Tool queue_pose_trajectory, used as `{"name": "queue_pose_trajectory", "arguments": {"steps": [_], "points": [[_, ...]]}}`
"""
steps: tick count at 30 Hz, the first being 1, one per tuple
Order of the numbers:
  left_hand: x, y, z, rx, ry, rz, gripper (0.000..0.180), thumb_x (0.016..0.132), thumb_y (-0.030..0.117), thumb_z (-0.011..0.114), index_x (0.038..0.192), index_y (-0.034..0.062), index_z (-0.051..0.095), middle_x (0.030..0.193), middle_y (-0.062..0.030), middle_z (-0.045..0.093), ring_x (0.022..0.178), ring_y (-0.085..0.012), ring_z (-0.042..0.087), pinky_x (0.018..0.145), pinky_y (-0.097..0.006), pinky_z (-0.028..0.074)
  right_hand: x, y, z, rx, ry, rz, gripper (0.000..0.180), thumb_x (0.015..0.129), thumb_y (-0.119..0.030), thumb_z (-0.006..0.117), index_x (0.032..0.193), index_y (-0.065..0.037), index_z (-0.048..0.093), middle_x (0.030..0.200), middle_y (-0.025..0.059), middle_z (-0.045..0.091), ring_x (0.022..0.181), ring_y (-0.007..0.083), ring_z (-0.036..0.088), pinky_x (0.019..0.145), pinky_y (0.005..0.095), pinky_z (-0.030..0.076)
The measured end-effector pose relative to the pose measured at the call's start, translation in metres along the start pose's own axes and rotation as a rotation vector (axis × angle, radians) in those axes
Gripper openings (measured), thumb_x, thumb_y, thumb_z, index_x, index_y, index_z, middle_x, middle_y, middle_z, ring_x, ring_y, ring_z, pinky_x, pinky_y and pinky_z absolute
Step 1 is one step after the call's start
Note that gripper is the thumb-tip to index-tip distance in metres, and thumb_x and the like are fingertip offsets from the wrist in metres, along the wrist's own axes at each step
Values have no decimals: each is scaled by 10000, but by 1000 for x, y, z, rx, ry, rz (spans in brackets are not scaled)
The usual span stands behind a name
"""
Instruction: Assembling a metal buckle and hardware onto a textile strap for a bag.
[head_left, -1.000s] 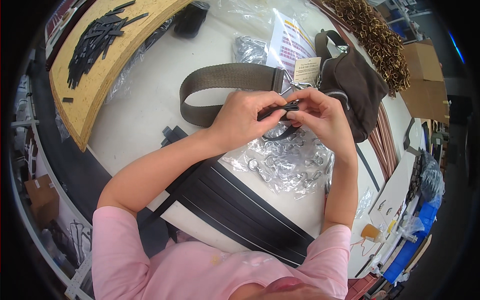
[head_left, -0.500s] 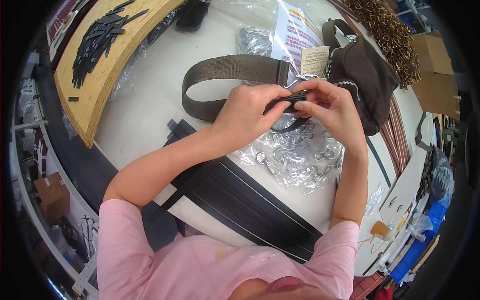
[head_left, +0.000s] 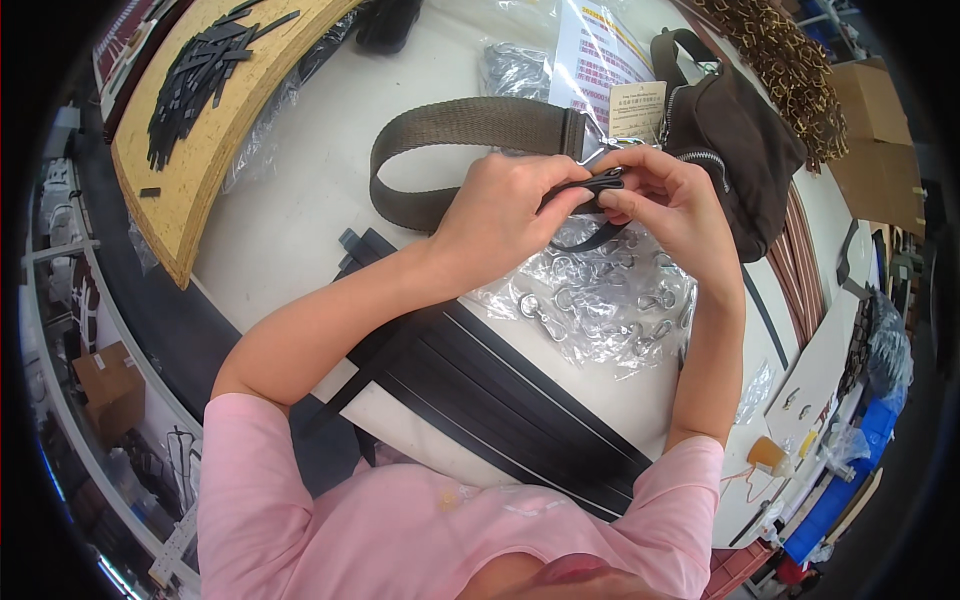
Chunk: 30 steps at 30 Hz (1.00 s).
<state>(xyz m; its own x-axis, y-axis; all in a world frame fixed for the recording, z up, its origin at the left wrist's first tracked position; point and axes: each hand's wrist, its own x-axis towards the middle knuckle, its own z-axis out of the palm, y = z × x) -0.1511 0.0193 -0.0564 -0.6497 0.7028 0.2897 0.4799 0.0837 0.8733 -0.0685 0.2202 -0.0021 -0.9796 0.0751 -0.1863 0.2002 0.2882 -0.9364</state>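
Between my two hands is a narrow black strap, its end folded into a small loop. My left hand pinches it with thumb and fingers from the left. From the right, my right hand grips the looped end, closed at the fingertips. A loose length of the strap curves down below the hands over a clear plastic bag of metal swivel hooks. Just beyond my fingers are a brown webbing strap with a metal clasp and a dark brown zippered bag with a paper tag.
Long black strips lie on the table near my body. A wooden board at far left carries many short black strips. A printed sheet lies at the back, gold-coloured metal chain at far right, a cardboard box beyond.
Both hands keep their pinch on the black strap, with only slight shifts of the fingers. The whole view has moved a little.
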Motion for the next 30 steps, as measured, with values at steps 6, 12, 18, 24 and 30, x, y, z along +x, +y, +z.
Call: {"name": "queue_pose_trajectory", "arguments": {"steps": [6, 12, 18, 24, 30], "points": [[1, -1, 0, 0, -5, 8, 158, 949, 63, 727, 1077, -29, 737, 836, -124, 764, 703, -132, 728, 629, -273, 560, -1, 1, -1, -6, 1, -12, 247, 889, 25, 725, 1135, 15, 722, 756, -24, 655, 720, 37, 634, 692, 202, 539], [3, -3, -1, -30, -45, -22, 159, 953, 63, 719, 1077, -37, 733, 846, -117, 764, 714, -130, 728, 645, -268, 565, 1, 0, -1, -13, -2, 14, 242, 892, 12, 732, 1134, 18, 725, 762, -14, 670, 716, 41, 643, 691, 206, 551], [7, -1, -6, -48, -103, -55, 189, 959, 83, 710, 1094, -49, 718, 847, -120, 757, 726, -128, 723, 668, -273, 565, 3, 1, 0, -14, 1, 24, 238, 898, 3, 733, 1134, 25, 723, 763, -2, 685, 716, 48, 654, 694, 216, 561], [7, 4, -6, 196, -60, 164, 201, 936, 92, 707, 1081, -47, 703, 905, -169, 735, 727, -295, 711, 666, -365, 560, 1, 3, -1, 1, -24, 20, 242, 906, -12, 738, 1143, 31, 716, 768, 6, 693, 716, 53, 657, 695, 221, 566], [6, 3, -6, 259, -65, 221, 183, 929, 83, 702, 1067, -37, 696, 950, -179, 727, 776, -367, 701, 681, -405, 563, 0, 5, 0, 15, -19, 12, 240, 918, -17, 732, 1151, 36, 710, 773, 8, 695, 722, 53, 659, 698, 220, 567]]}}
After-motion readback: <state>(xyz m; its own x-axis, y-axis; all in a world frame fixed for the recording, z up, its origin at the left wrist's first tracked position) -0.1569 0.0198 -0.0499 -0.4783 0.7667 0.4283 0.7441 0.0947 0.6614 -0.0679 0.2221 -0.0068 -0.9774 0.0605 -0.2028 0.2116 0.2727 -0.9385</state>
